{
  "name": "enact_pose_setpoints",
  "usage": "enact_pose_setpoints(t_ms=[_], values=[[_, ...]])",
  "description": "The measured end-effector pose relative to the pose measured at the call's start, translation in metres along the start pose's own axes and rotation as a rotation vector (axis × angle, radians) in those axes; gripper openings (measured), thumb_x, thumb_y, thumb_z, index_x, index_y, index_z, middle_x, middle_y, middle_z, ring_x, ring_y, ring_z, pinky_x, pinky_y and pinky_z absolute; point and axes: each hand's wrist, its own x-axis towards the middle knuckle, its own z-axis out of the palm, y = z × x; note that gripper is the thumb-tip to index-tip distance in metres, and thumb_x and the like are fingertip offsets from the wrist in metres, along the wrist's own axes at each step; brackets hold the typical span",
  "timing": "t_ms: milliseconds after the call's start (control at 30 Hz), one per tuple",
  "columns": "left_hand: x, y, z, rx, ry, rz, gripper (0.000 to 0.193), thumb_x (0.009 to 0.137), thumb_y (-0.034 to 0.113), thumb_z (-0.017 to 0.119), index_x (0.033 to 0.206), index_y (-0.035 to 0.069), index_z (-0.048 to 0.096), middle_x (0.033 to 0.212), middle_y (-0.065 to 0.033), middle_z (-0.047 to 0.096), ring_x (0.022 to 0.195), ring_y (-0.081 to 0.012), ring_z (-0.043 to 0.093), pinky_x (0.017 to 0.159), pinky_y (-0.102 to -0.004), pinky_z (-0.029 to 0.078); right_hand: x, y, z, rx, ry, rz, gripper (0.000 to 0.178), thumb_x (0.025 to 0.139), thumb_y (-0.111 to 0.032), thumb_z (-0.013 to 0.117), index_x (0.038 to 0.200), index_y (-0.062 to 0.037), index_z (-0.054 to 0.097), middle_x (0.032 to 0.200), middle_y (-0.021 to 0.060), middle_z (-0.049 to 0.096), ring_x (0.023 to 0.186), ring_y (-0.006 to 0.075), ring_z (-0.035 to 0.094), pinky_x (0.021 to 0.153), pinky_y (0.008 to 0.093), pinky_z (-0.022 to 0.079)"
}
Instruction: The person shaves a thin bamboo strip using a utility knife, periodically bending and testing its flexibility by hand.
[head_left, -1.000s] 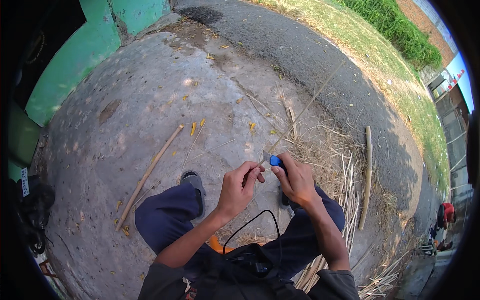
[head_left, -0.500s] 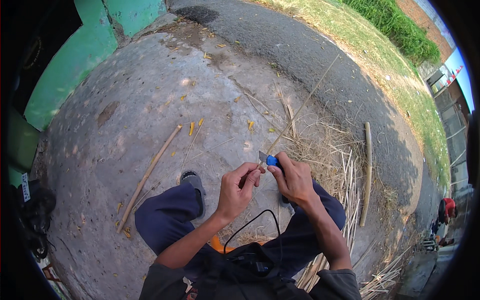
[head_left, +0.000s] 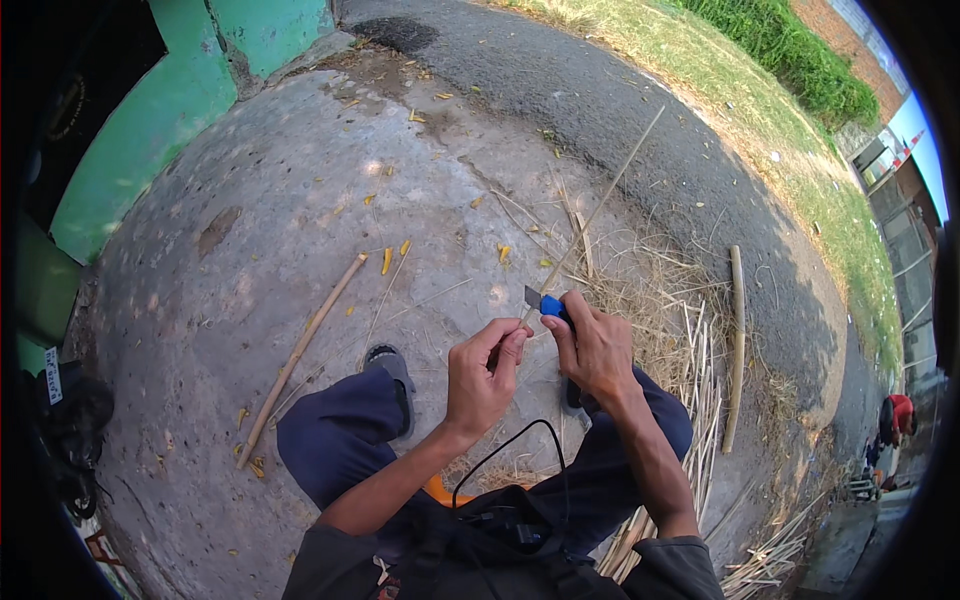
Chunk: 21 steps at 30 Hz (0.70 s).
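A long thin bamboo strip slants from my hands up and away to the right, over the ground. Its near end is pinched between the thumb and fingers of my left hand. My right hand is closed round a blue utility knife, whose short grey blade points left and lies against the strip just beyond my left fingertips. The two hands are close together above my knees. Most of the knife's handle is hidden inside my right hand.
Bamboo sticks lie on the concrete at left and right. Fine shavings and a heap of split strips spread by my right leg. Dark bags stand far left. Another person crouches at far right.
My right hand and the knife have moved slightly right and up along the strip, away from my left fingers. The strip's far end has shifted a little left.
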Motion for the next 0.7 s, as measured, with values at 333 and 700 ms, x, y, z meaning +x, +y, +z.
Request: enact_pose_setpoints(t_ms=[333,700], values=[[0.008,0.009,-0.001,0.026,0.037,0.052,0.012,0.106,0.008,0.062,0.104,0.0,0.071,0.067,-0.0013,0.056,0.059,-0.0051,0.049,0.053,-0.0258,0.038,0.007,-0.008,-0.002,-0.101,0.128,-0.029,0.032,0.104,-0.038,0.065,0.096,-0.009,0.056,0.069,0.0125,0.064,0.057,0.0353,0.065,0.05,0.0447,0.046],[-0.024,-0.003,0.0,0.015,-0.06,0.017,0.014,0.106,0.01,0.06,0.104,0.002,0.071,0.067,-0.0006,0.057,0.058,-0.0052,0.05,0.053,-0.0273,0.039,0.014,0.105,-0.085,0.027,0.7,0.41,0.04,0.113,-0.036,0.046,0.103,0.0002,0.06,0.065,0.0087,0.05,0.058,0.0197,0.044,0.057,0.038,0.038]])
